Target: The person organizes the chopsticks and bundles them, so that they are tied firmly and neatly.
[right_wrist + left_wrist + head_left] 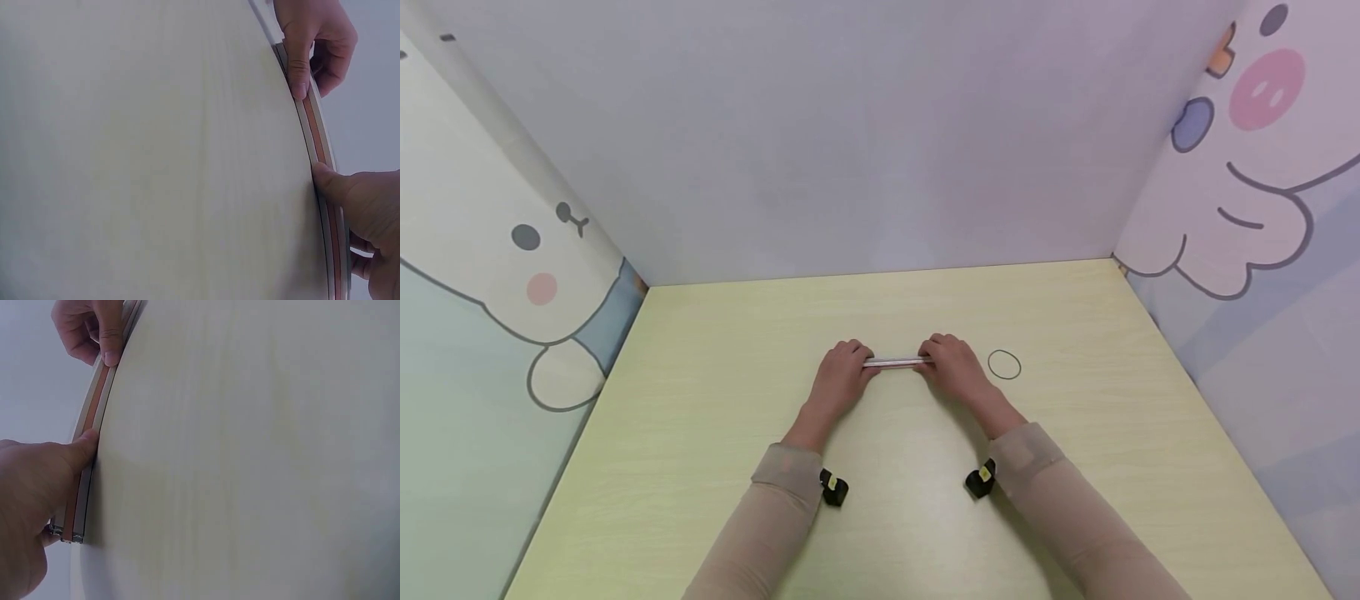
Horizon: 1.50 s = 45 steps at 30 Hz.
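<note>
Head view shows both my arms reaching forward over the table (700,358), forearms slanting inward from the sleeves (756,525) so that the hands come near each other. Between them is the stack (895,362), long, thin and layered, lying crosswise in front of me. My left hand (841,371) grips it near its left end, my right hand (951,365) grips farther to the right, and the middle part stays bare. Backs of both hands are turned up.

From the left wrist view, my left thumb (84,447) presses on the near face, over the reddish layer, while the fingers go behind; the stack's end comes out under this hand. From the right wrist view, my right thumb (328,178) presses likewise, with the fingers bent behind. So each hand pinches the stack. Whether it touches the table, I cannot tell. Just beside my right hand lies a thin dark loop (988,363).
</note>
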{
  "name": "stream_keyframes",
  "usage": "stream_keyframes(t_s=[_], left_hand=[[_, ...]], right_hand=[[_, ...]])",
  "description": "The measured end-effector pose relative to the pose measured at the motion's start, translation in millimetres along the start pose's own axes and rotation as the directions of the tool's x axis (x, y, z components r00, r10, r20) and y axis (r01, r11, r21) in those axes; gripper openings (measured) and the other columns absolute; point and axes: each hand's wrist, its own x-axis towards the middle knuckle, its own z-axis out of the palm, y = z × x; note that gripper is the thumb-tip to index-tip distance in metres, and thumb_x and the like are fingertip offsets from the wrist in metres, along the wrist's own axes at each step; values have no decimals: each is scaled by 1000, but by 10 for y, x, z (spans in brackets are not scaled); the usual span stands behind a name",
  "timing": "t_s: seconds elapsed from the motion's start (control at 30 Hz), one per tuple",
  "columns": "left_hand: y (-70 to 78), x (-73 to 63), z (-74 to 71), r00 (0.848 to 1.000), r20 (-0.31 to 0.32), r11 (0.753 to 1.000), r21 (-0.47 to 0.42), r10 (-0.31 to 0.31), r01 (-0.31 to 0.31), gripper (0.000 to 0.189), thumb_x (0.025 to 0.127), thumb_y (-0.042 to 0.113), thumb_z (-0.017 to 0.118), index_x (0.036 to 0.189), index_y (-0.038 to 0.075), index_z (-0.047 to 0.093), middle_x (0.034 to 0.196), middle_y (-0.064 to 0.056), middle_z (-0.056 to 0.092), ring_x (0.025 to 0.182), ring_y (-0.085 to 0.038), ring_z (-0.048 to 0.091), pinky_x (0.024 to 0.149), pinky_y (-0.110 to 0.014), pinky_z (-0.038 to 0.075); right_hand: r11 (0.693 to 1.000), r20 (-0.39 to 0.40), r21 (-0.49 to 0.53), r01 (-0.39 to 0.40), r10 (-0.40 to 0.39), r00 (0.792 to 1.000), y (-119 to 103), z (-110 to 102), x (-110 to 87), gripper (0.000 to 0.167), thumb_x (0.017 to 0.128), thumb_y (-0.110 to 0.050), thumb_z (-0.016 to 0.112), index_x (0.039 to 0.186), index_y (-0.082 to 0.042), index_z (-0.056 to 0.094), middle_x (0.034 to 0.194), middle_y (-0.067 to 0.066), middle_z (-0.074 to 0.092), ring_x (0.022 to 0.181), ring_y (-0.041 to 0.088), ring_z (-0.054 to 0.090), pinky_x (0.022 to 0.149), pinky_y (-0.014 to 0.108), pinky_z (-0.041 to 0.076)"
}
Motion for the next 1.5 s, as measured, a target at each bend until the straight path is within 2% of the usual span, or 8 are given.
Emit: stream_keyframes(t_s=[0.3,0.43,0.6,0.77,1.0,1.13,1.27,1.5], left_hand=[[15,5,4,1000,2,997,74,13,-13,25,92,27,74,109,8,73,102,-5,60,92,-24,56,78,-40,46],[35,-1,-11,1000,3,999,39,-1,1,19,91,23,75,103,8,73,100,-5,61,90,-24,58,78,-38,48],[57,12,-33,999,18,999,17,-28,28,14,89,20,77,97,9,75,94,-3,69,87,-22,64,78,-36,52],[64,10,-48,1000,-19,998,60,-12,13,11,84,19,82,91,12,77,78,2,66,73,-18,62,68,-34,51],[68,-16,-51,997,-69,998,61,16,-12,18,80,16,85,96,10,77,83,-1,68,76,-20,65,70,-34,53],[69,-9,-37,1000,-24,997,75,20,-18,23,84,17,82,103,7,75,95,-5,67,85,-22,64,74,-34,53],[73,16,-27,999,36,997,79,-19,16,18,87,17,79,101,6,75,104,-6,64,93,-23,61,79,-34,53],[84,28,-33,997,63,995,96,-40,34,19,88,16,78,101,3,74,96,-7,64,88,-23,60,79,-35,52]], right_hand=[[996,14,-86,34,-32,999,-24,-8,9,22,88,-24,79,106,-11,75,93,3,67,82,25,59,71,42,42],[997,48,-70,26,-22,999,-53,-13,9,14,91,-16,74,104,-10,75,94,4,65,86,25,57,77,43,41],[998,61,-51,32,-29,998,-65,-12,13,9,90,-10,73,98,-8,74,92,4,65,84,25,61,74,42,47],[1000,76,-24,19,-17,997,-69,-27,32,9,87,-9,78,94,-7,73,86,3,65,80,24,63,73,40,51],[1000,71,-3,-2,2,997,-91,-52,28,12,86,-11,80,97,-8,76,86,3,66,82,23,63,73,38,53],[1000,75,-23,3,-1,997,-81,-38,14,12,88,-13,78,99,-7,78,94,6,67,87,24,64,74,38,54],[998,83,-60,16,-11,996,-81,-32,11,10,88,-13,78,95,-6,77,97,7,67,88,26,64,75,40,53],[993,113,-113,30,-17,994,-118,-51,30,11,89,-13,77,95,-5,72,90,6,65,83,26,62,71,41,50]])
